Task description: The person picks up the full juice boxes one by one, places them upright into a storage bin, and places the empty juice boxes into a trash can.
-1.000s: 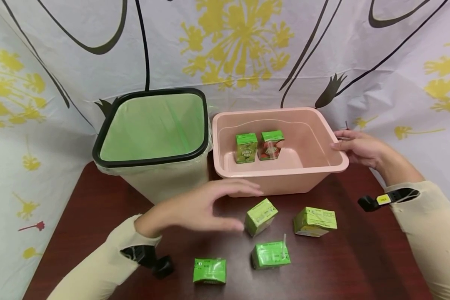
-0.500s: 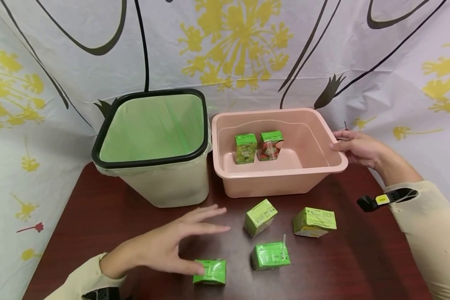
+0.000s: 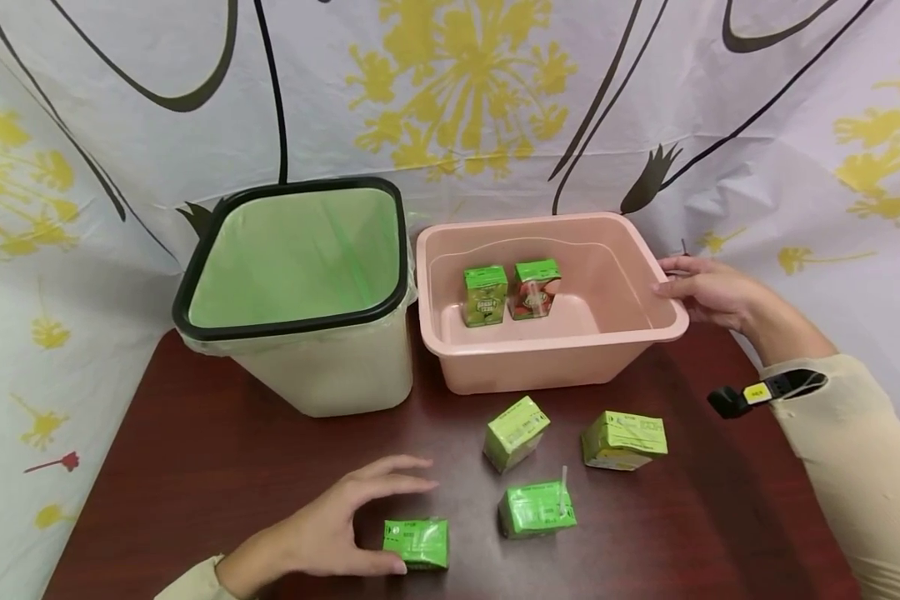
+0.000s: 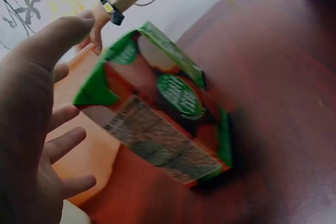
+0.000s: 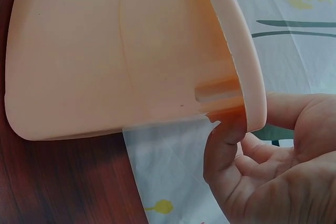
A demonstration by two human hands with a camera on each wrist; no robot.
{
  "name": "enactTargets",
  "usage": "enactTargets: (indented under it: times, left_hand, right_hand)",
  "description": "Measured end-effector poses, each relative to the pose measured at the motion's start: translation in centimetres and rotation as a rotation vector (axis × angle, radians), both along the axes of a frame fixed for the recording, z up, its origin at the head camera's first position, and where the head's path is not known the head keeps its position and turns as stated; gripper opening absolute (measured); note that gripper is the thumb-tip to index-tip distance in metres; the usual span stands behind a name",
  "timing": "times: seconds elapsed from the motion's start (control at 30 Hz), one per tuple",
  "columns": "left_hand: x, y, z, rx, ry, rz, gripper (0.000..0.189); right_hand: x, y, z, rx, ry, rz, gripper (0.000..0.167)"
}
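My left hand [image 3: 328, 527] reaches around the left side of a small green-topped juice box [image 3: 420, 543], fingers spread and the thumb by its near edge. In the left wrist view the box [image 4: 167, 103] shows red sides with fruit print, and a gap lies between it and the fingers [image 4: 68, 145]. My right hand [image 3: 720, 298] pinches the right rim of a pink plastic basin [image 3: 532, 368]. From the right wrist, curled fingers [image 5: 223, 148] sit under that rim, with the thumb over it. Two juice boxes [image 3: 485, 297] stand inside the basin.
Left of the basin stands a pale bin [image 3: 330, 375] with a black rim and a clear liner. On the dark red table [image 3: 195, 467] are a green box with a straw [image 3: 536, 510] and two yellow-green boxes [image 3: 516, 433]. A patterned cloth [image 3: 465, 83] hangs behind.
My left hand has come down and toward me, from in front of the basin to the nearest green juice box. The right hand keeps its hold on the basin rim.
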State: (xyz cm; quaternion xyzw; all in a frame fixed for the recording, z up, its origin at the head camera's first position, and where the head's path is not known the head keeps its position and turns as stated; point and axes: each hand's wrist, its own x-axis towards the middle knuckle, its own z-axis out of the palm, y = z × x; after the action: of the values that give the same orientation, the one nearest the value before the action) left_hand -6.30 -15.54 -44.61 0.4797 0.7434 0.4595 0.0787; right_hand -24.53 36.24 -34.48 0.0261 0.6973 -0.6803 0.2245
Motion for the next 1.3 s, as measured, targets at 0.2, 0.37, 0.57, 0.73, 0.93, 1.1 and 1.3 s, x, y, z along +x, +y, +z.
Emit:
enactTargets:
  times: [0.2, 0.37, 0.57, 0.73, 0.93, 1.1, 1.3]
  left_hand:
    - [0.4, 0.8, -1.6, 0.042, -0.017, -0.008, 0.074]
    - [0.7, 1.7, -2.3, 0.047, -0.023, -0.015, 0.078]
    - [1.4, 2.2, -2.9, 0.101, -0.022, -0.027, 0.073]
    - [1.8, 2.3, -3.3, 0.11, -0.065, -0.013, 0.062]
    - [1.9, 2.4, -3.3, 0.106, -0.107, -0.013, 0.052]
    - [2.0, 2.6, -3.2, 0.103, -0.106, -0.004, 0.053]
    - [2.4, 2.7, -3.0, 0.079, -0.169, 0.034, 0.054]
  right_hand:
    - [-0.1, -0.2, 0.2, 0.025, 0.003, 0.001, 0.023]
    - [-0.1, -0.2, 0.2, 0.019, 0.007, 0.0, 0.024]
    - [-0.2, -0.3, 0.1, 0.008, 0.002, -0.008, 0.022]
    - [-0.2, -0.2, 0.1, 0.026, 0.007, -0.006, 0.022]
    - [-0.1, -0.3, 0.1, 0.061, 0.004, -0.003, 0.021]
    - [0.0, -0.2, 0.1, 0.071, 0.007, 0.001, 0.022]
    - [0.0, -0.2, 0.0, 0.047, 0.014, 0.004, 0.022]
